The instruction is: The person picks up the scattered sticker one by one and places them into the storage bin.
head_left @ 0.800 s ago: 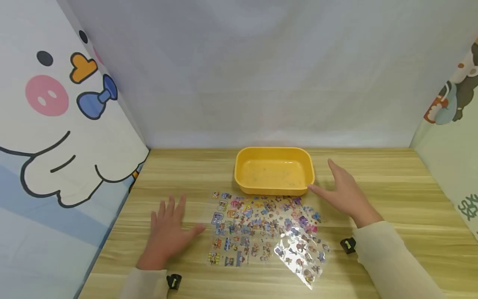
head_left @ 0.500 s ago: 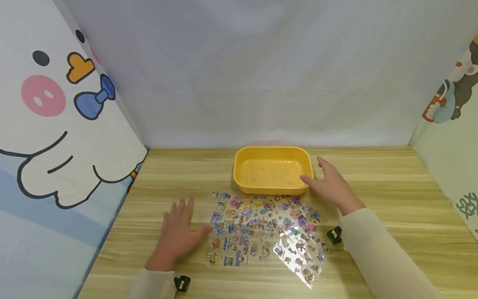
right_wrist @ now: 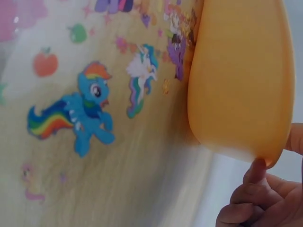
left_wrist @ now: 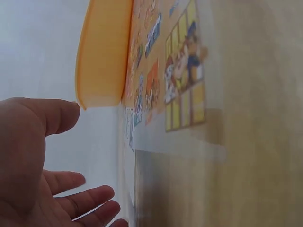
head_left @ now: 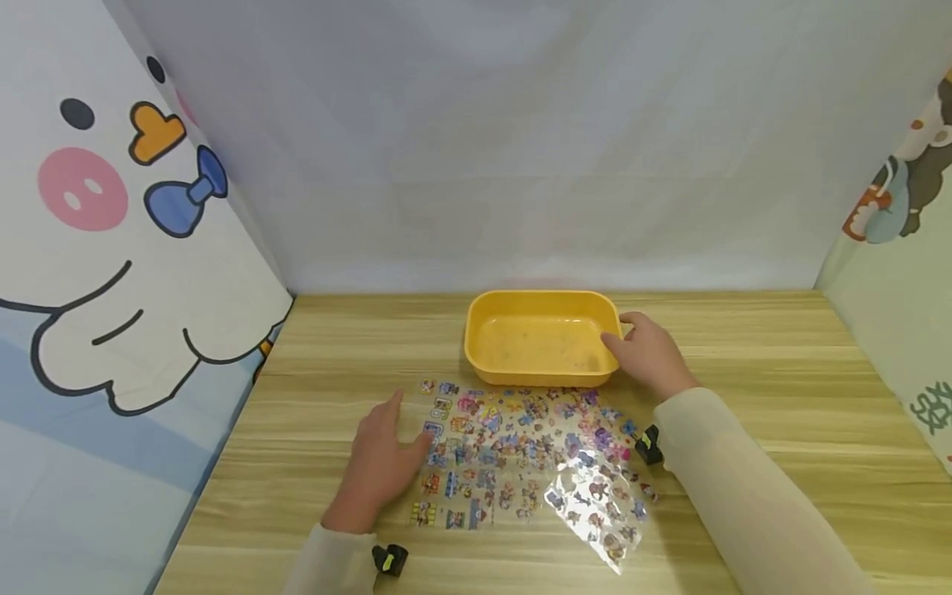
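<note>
A yellow plastic basin [head_left: 535,380] stands at the back middle of the wooden table. My right hand [head_left: 654,357] pinches its right rim, thumb inside and fingers outside; in the right wrist view a fingertip touches the basin's outer wall [right_wrist: 241,85]. Transparent sticker sheets [head_left: 513,454] with small cartoon figures lie overlapping in front of the basin, one slanted and glaring at the right. At their left edge my left hand [head_left: 381,463] hovers with fingers extended, holding nothing. In the left wrist view its thumb [left_wrist: 61,116] appears apart from the basin.
Behind the table hangs a pale curtain [head_left: 521,149]. Cartoon-printed cloth [head_left: 186,281] borders the left side, and a pale green printed cloth [head_left: 892,330] the right. The wooden table top [head_left: 773,413] extends to both sides of the sheets.
My right hand has moved left from beside the basin and taken hold of its right rim. My left hand has moved right to the sheets' left edge. Basin and sheets look unmoved.
</note>
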`<state>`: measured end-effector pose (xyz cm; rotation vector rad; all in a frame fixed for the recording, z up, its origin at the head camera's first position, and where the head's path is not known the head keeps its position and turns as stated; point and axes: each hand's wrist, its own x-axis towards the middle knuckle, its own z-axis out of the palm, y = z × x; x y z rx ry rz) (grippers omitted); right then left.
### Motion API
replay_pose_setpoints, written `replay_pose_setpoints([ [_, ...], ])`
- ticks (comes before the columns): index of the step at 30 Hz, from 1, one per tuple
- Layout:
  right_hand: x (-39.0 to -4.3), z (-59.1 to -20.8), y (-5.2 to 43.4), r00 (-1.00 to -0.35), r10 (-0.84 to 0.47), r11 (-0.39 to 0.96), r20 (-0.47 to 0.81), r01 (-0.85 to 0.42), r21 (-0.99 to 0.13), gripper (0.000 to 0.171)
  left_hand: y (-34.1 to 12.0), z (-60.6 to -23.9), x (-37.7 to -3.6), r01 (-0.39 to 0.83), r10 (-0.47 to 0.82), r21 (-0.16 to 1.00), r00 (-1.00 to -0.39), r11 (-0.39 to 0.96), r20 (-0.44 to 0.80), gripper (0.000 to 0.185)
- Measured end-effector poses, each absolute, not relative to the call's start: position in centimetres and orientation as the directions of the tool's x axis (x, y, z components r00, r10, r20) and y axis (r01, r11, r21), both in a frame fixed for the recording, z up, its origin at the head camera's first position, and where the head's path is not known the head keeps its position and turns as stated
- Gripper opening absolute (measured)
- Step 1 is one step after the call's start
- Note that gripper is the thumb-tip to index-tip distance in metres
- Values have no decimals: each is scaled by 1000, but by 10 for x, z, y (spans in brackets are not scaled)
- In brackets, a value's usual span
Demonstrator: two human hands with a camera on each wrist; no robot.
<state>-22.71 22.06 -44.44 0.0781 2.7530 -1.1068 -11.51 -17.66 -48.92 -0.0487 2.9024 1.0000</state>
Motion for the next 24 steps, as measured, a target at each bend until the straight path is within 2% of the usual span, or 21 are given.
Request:
replay_pose_setpoints([
  [7, -234, -449, 219, -989, -4, 758, -149, 94, -645, 59, -174, -493, -120, -122, -70, 639, -992, 760, -106, 76],
  [15, -239, -451, 218, -982, -2, 761, -187, 120, -637, 58, -170, -493, -126, -183, -166, 598, -983, 780, -84, 64],
  [24, -240, -453, 215, -981, -9, 754, -195, 122, -646, 57, -167, -497, -128, -238, -219, 572, -970, 785, -104, 64],
])
